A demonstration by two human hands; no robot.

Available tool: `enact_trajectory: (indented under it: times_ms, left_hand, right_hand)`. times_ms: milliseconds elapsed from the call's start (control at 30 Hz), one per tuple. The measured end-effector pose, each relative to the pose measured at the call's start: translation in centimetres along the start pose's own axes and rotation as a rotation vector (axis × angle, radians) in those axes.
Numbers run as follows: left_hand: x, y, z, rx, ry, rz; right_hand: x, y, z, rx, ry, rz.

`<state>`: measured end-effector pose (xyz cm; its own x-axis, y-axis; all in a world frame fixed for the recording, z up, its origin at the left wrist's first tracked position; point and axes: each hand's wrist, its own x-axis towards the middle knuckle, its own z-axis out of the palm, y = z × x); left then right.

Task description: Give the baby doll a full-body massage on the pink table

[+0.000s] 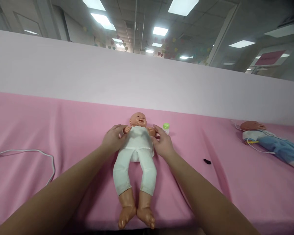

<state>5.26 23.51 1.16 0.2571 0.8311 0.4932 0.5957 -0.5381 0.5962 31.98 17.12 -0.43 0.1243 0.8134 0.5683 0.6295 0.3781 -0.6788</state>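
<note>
A baby doll in a white top and white trousers lies on its back on the pink cloth, head toward the wall and bare feet toward me. My left hand is at the doll's arm on the left side, thumb and fingers around it just by the small fist. On the other side my right hand has its thumb and fingers about the doll's other forearm. How firmly either hand grips cannot be seen. A small white bottle with a green cap stands just beyond my right hand.
The pink cloth covers the table up to a white wall with glass above. A white cable lies at left. To the right are a small black object and a second doll in blue and white with thin tubing.
</note>
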Motion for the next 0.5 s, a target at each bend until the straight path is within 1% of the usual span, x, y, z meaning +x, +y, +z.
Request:
enact_trajectory:
  times_ms: [133, 200, 233, 300, 333, 400, 500]
  left_hand:
    - [1.1, -1.4, -0.2, -0.507, 0.202, -0.39]
    - [2.0, -2.5, -0.3, -0.72, 0.321, -0.614]
    - [2.4, -3.1, -0.3, -0.796, 0.368, -0.713]
    - [3.0, -4.2, -0.4, -0.904, 0.424, -0.865]
    - [3.2, -4.6, -0.5, -0.934, 0.43, -0.904]
    - [3.5, -5.2, -0.6, -0.947, 0.414, -0.913]
    - [3.4, -5.5, -0.6, -0.932, 0.4, -0.898]
  right_hand:
    - [1.3, 2.4, -1.6, 0.261, 0.249, 0.267]
    - [1.8, 3.8, -2.5, 0.395, 0.345, 0.453]
    - [2.1, 4.5, -3.0, 0.463, 0.375, 0.556]
    - [2.3, 5.7, -3.7, 0.571, 0.369, 0.748]
    - [2.3, 6.1, -4.0, 0.607, 0.34, 0.823]
    - [2.2, 6.8, -4.4, 0.655, 0.259, 0.916]
    - [2.1, 7.3, -4.7, 0.686, 0.193, 0.942]
